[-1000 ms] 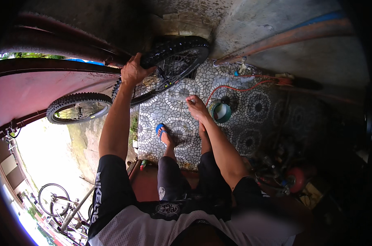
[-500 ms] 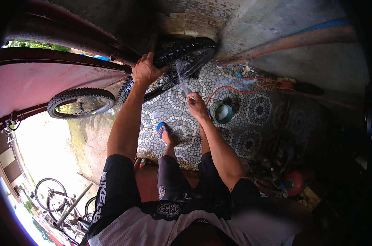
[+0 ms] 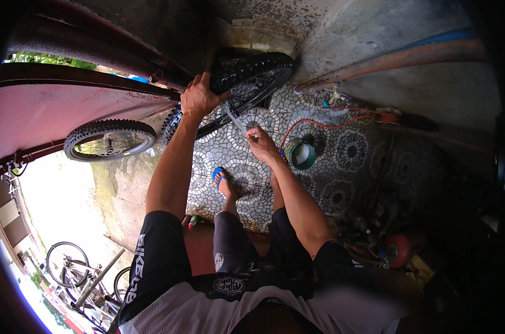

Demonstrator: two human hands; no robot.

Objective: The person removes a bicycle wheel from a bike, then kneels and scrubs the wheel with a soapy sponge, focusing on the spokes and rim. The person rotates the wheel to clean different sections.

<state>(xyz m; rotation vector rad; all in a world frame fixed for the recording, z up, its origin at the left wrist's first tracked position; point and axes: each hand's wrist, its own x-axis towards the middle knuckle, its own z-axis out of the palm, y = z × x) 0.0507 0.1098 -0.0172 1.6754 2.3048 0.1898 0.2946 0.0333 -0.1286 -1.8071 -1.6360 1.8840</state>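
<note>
A wet black knobby bicycle wheel (image 3: 275, 65) stands tilted near the wall, its spokes partly showing. My left hand (image 3: 199, 98) is closed over the tire, thumb toward the spokes and fingers on the far side. Lower and to the right, my right hand (image 3: 261, 143) pinches the end of an orange hose (image 3: 305, 121). From that hand a thin jet of water (image 3: 236, 119) shoots up and left at the wheel. Part of the hose near the fingers is hidden by the hand.
A green bucket (image 3: 303, 155) with something white inside stands beside my right wrist. Another wheel (image 3: 110, 140) leans by the pink panel (image 3: 80, 106) at left. The mosaic-tiled floor (image 3: 341, 167) is wet. Several bicycles (image 3: 69, 264) stand outside, lower left; a rusty pipe (image 3: 386, 64) lines the right wall.
My right hand has moved a little left and down with the hose, and the water jet now strikes farther left on the wheel. My left hand stays on the tire.
</note>
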